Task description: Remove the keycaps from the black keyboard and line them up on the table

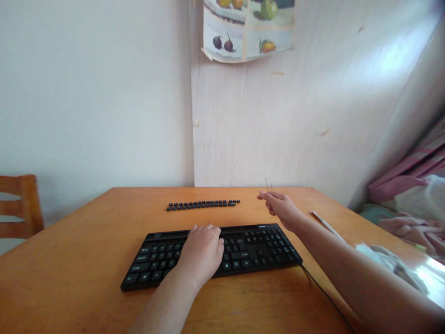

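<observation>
A black keyboard (255,253) lies slightly turned on the table, with most of its keys in place and a strip near its far edge looking bare. My left hand (203,250) rests palm down over its middle, the fingers bent over the far part; the fingertips are hidden. Behind the keyboard, two rows of loose black keycaps (201,204) are lined up on the wood. To their right, my right hand (278,205) is raised above the table. Its closed fingers hold a thin wire keycap puller (268,184), whose two wires point up.
The wooden table (76,246) meets the wall behind. A thin pale stick (327,225) lies beyond my right forearm, near crumpled light cloth or plastic (391,264). The keyboard cable (327,297) runs toward me. A wooden chair (21,206) stands at left.
</observation>
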